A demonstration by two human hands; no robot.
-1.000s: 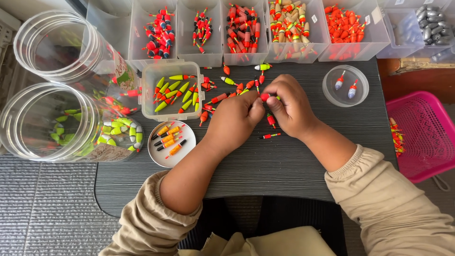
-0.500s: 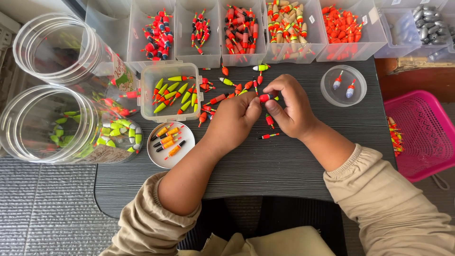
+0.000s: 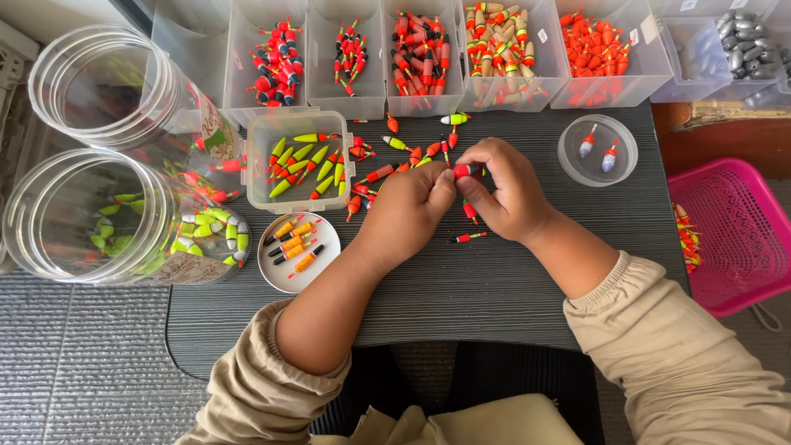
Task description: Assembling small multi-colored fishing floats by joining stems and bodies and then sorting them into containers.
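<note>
Holding one small red float [image 3: 464,170] between both sets of fingertips, over the dark ribbed table [image 3: 461,288], just beside the loose scatter of floats [image 3: 387,169].

Left hand [image 3: 404,210]: fingers curled in, thumb and forefinger pinched on the float's near end.
Right hand [image 3: 507,194]: fingers bent close, tips nipping the other end.

Handling, as I judge it from here: very light, hard-bodied, smooth and likely slippery; the thin stem looks bendable or breakable. Best taken at the fat body, not the stem.

Nearby: clear tub of yellow-green floats [image 3: 301,161]; round white dish [image 3: 298,241] of orange ones; row of clear bins [image 3: 511,53] behind; small round clear dish [image 3: 597,150]; two large clear jars [image 3: 107,173]; pink basket [image 3: 733,231].
</note>
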